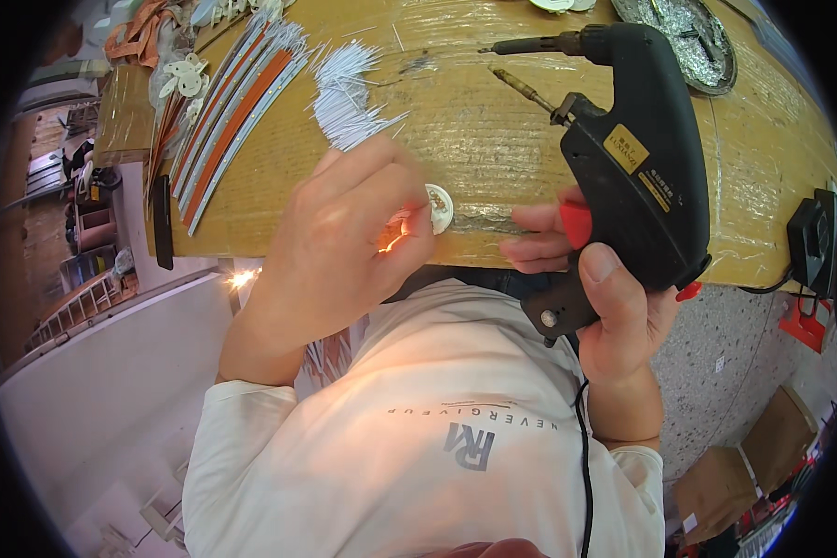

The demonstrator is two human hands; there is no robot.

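In my right hand [614, 302] is a black soldering gun [656, 130] with a red trigger, its tip [521, 45] and brass feed tube [523, 84] pointing left over the table. Thumb and palm wrap the handle, while two fingers stretch past the trigger. My left hand [344, 237] is closed in a pinch at the table's near edge. An orange glow shows between its fingers, and what they grip is hidden. Right beside those fingertips is a small round white disc [441, 208], partly covered by them. Whether the fingers hold the disc, I cannot tell.
Thin white wires [344, 98] lie bundled beyond my left hand. Orange and white strips [237, 116] stand left of them, near white discs [184, 76]. A metal dish [693, 42] sits at the far right. The gun's black cable [586, 465] runs down my shirt.
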